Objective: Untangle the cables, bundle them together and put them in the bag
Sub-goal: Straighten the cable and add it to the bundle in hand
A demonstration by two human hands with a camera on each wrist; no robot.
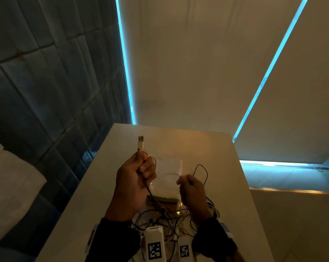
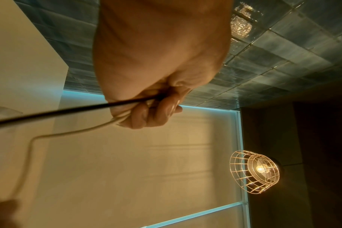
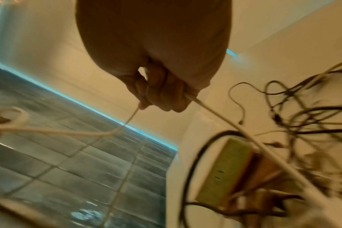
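Both hands hold cable: the left hand (image 1: 135,178) grips a white USB lead (image 1: 141,143) and a black cable (image 2: 49,113), the right hand (image 1: 192,190) pinches the white strand (image 3: 215,114). Untangling seems under way; the tangle (image 1: 165,218) lies at 6 o'clock of the bag (image 1: 169,165), so next comes drawing the white lead free.

My left hand (image 1: 135,178) and right hand (image 1: 193,193) are bare, with no gloves or rings that I can make out. Back from the fingers, both forearms wear dark long sleeves (image 1: 112,241) reaching the wrists. Behind each wrist I carry a white box-shaped camera unit (image 1: 154,242) with a black-and-white square code printed on it, and a white tag with blue print (image 1: 224,228) sits on my right cuff.
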